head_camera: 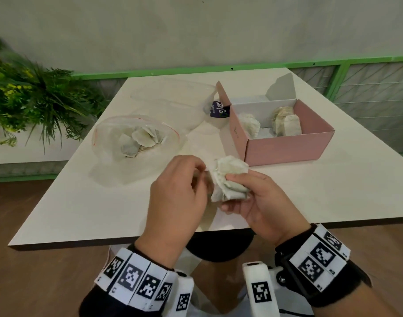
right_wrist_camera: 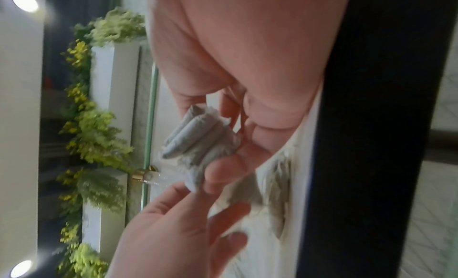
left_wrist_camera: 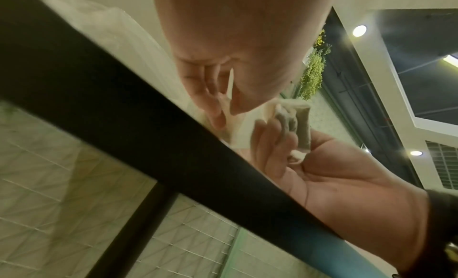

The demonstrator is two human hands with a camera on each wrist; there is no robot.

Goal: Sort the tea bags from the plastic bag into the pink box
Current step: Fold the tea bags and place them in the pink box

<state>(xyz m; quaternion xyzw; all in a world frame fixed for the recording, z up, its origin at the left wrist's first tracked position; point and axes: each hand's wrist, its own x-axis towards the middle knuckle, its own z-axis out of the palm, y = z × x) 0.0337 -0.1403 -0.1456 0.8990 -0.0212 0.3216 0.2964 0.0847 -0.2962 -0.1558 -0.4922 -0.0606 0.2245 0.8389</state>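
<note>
I see a pink box (head_camera: pixel 285 146) with white inside, off-white tea bags (head_camera: pixel 229 179), white table (head_camera: pixel 104 202), black-and-white checkered wristbands (head_camera: pixel 136 277).

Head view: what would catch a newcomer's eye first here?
The hands meet over the near table edge, the right hand holding a bunch of tea bags and the left hand picking at it. Behind, the pink box holds tea bags; the plastic bag lies left.

A dark blue label (head_camera: pixel 219 109), just left of the pink box (head_camera: pixel 285 146) near the frame's upper middle, reads "ClayG". The smaller line beneath is too tiny to read.
</note>
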